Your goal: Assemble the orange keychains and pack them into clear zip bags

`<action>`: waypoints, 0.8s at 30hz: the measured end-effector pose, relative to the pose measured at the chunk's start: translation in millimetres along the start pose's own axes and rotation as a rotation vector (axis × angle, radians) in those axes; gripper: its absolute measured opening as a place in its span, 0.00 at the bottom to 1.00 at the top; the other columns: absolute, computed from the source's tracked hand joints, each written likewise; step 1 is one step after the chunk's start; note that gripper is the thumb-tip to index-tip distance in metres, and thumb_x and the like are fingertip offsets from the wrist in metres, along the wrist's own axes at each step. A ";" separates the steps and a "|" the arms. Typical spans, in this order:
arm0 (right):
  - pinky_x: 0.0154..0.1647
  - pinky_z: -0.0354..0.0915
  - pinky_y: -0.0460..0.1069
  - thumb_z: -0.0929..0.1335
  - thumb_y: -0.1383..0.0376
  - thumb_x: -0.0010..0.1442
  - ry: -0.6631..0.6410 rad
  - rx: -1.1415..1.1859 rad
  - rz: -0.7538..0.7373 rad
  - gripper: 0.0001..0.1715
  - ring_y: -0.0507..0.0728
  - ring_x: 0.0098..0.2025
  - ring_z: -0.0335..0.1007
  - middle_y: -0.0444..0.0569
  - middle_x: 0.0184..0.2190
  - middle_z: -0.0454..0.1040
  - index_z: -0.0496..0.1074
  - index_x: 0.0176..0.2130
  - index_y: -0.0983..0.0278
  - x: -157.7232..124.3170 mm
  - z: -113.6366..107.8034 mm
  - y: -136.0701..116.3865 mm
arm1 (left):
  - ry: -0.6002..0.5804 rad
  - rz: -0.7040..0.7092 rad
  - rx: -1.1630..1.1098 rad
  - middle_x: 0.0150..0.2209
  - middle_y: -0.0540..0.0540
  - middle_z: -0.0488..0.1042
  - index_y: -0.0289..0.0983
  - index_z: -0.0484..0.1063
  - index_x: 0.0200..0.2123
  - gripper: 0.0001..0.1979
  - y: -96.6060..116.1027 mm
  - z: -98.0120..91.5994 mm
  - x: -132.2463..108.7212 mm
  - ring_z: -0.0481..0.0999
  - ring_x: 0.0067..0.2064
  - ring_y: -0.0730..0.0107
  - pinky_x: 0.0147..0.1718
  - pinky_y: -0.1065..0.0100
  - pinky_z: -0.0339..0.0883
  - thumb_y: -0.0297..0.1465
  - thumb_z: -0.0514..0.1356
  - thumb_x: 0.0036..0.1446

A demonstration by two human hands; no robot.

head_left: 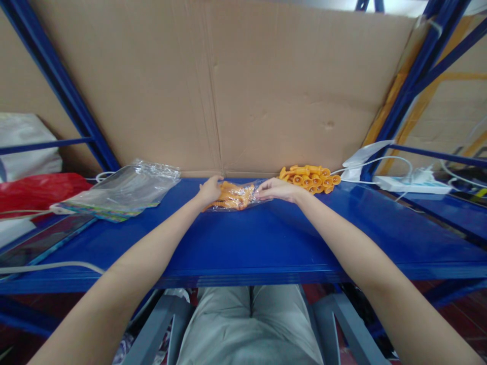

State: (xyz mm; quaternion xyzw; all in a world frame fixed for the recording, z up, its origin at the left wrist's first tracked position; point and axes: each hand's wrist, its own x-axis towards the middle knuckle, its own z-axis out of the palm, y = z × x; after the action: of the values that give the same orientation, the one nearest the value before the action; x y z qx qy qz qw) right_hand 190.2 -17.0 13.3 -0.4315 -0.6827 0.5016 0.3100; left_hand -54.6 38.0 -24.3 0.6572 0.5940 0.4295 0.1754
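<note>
A clear plastic bag with orange pieces inside (234, 196) lies on the blue shelf near the cardboard at the back. My left hand (210, 190) grips the bag's left end, fingers closed on it. At the other end, my right hand (279, 190) pinches the edge of the plastic with fingers and thumb. Just beyond my right hand sits a pile of orange plastic pieces with round cup-like ends (314, 179).
Flat clear bags (125, 190) are stacked at the left, beside a red bag (41, 190) and a dark flat panel (41, 238). At the right are a white power strip (414, 185) and cables. Cardboard (266, 91) closes off the back; blue posts stand at both sides.
</note>
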 end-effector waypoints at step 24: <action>0.27 0.65 0.48 0.70 0.57 0.61 0.583 -0.326 0.128 0.21 0.55 0.25 0.69 0.47 0.16 0.67 0.63 0.21 0.61 22.2 -9.0 24.9 | -0.137 -0.145 -0.107 0.14 0.49 0.70 0.37 0.73 0.33 0.08 8.2 -14.7 -1.4 0.74 0.22 0.61 0.30 0.64 0.67 0.36 0.57 0.56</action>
State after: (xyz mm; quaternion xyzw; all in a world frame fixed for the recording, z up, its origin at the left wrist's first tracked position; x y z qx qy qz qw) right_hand 195.2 9.8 -7.9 -0.6425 -0.6083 0.2598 0.3869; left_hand -60.7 30.7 -10.3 0.6302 0.6028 0.4007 0.2810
